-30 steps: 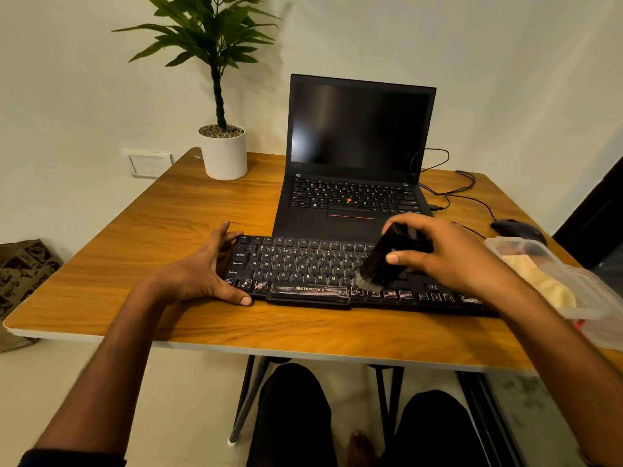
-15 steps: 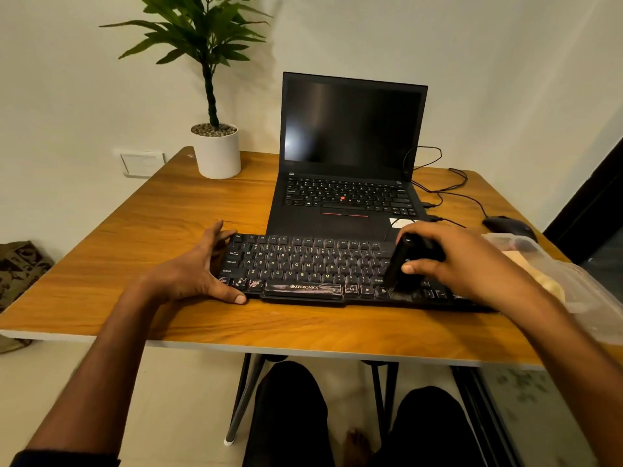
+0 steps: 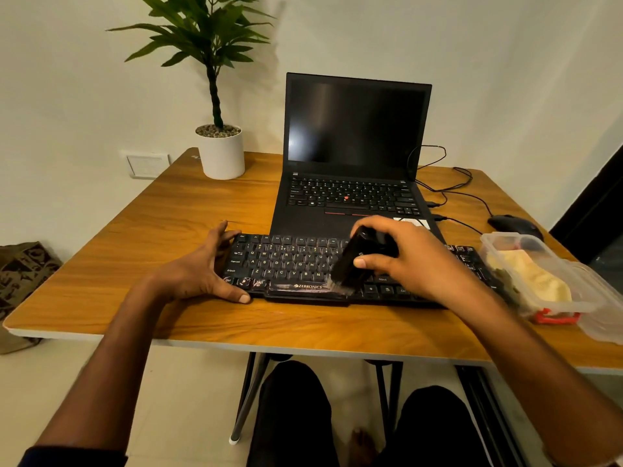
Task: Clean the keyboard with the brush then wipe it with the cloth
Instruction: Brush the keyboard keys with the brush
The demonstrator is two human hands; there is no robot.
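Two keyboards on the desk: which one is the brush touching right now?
The separate black keyboard nearest the table edge; the brush bristles rest on its bottom row. The laptop behind is untouched.

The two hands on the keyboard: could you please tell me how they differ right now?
The right hand grips the black brush, bristles on the keyboard near its front edge; the left hand holds no tool and braces the keyboard's left end, thumb along the front. Both touch the keyboard.

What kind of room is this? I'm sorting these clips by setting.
Probably a home desk or small work corner. A wooden table stands against a plain wall and bears an open laptop with a wired mouse, an external keyboard, and a potted plant.
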